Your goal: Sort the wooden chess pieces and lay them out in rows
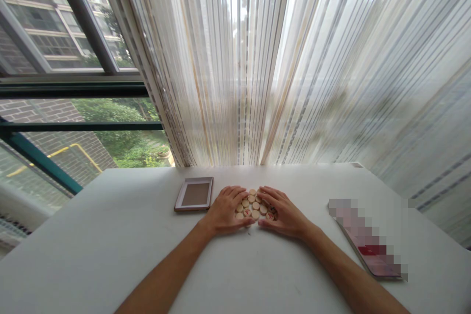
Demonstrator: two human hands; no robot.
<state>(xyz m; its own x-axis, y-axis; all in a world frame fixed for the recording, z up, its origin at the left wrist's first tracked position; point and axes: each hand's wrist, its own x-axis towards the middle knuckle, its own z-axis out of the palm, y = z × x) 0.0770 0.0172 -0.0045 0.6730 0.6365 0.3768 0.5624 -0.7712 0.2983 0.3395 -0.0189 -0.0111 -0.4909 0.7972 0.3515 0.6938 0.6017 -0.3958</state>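
Several round wooden game discs (253, 206), some with red marks, lie in a tight cluster on the white table (110, 235). My left hand (224, 211) lies flat on the left side of the cluster with its fingers curved around the discs. My right hand (281, 213) cups the right side the same way, fingers stretched along the pieces. Both hands touch the discs and hem them in from both sides; neither lifts one.
A shallow brown box lid or tray (194, 194) lies just left of my left hand. A flat board with a red patch (368, 240) rests at the right, partly blurred out. Sheer striped curtains (294, 68) hang behind the table; a window (73, 83) is at the left.
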